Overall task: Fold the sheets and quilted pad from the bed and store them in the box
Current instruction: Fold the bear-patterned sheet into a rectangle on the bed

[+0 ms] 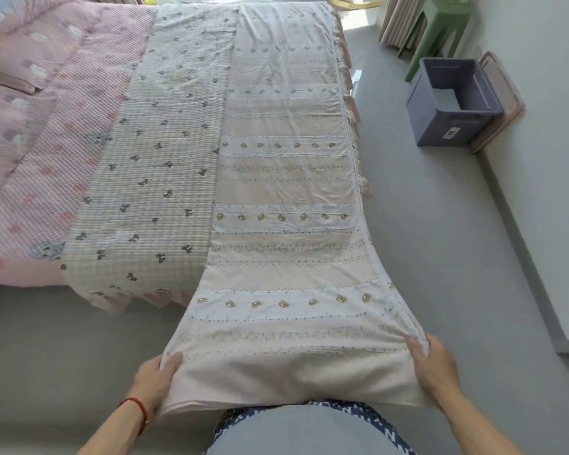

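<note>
A long pale sheet (pixel 283 198) with rows of small gold motifs lies folded lengthwise along the right side of the bed and stretches off the foot toward me. My left hand (pixel 155 382) grips its near left corner and my right hand (pixel 436 366) grips its near right corner, holding the end taut above the floor. A grey checked quilted pad (pixel 158 172) with small dark bows lies beside the sheet on the bed. The purple storage box (pixel 454 103) stands open on the floor at the right, by the wall.
A pink checked cover (pixel 46 133) spreads over the left of the bed. A green stool (pixel 440 27) stands behind the box, near curtains. Grey floor (pixel 424 231) runs between the bed and the right wall. A flat pinkish lid leans by the box.
</note>
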Available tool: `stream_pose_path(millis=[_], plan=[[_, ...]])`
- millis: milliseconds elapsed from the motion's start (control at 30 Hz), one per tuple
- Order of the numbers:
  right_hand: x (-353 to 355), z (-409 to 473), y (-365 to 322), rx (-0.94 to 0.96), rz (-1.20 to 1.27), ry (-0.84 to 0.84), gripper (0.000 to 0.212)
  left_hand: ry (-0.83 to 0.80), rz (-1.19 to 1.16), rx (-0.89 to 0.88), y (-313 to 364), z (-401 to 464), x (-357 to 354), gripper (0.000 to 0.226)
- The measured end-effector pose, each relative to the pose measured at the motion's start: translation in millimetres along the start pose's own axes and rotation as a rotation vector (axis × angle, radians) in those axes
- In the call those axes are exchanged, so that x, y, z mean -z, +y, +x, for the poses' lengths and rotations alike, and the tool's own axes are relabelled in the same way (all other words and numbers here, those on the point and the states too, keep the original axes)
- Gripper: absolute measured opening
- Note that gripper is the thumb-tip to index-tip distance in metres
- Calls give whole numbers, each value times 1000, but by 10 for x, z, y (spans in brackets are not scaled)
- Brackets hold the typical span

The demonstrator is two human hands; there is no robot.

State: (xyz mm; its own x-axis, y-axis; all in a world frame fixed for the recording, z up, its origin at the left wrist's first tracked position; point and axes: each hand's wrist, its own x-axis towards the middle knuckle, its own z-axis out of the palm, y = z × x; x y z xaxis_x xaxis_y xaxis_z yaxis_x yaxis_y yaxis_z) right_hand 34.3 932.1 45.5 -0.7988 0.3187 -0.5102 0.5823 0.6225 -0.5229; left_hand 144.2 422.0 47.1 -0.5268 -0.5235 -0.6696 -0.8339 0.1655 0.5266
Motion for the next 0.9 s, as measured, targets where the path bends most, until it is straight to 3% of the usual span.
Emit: stream_pose_path(millis=[133,200,333,433,500,600,733,900], plan=[[174,35,-99,-315,207,-330,23,-21,-9,48,-7,-16,38,32],[283,8,-102,-399,341,-452,21,-64,-19,58,87,-80,45,28],[269,120,38,-282,366,-293,20,-22,-65,7,147,-55,64,10],[197,219,58,-278,384,-176,18,-19,-146,1,86,124,200,40],[186,285,38,-320,366,-157,25,-33,-34,-46,5,296,241,56],[170,336,-20,-389,329,-177,31,-50,194,-113,188,174,212,38],[158,361,-141,-365,452,-124,39,-142,-93,35,240,243,139,14],[183,373,-323,-360,417,-168,11,-313,-284,280,228,453,188,17]])
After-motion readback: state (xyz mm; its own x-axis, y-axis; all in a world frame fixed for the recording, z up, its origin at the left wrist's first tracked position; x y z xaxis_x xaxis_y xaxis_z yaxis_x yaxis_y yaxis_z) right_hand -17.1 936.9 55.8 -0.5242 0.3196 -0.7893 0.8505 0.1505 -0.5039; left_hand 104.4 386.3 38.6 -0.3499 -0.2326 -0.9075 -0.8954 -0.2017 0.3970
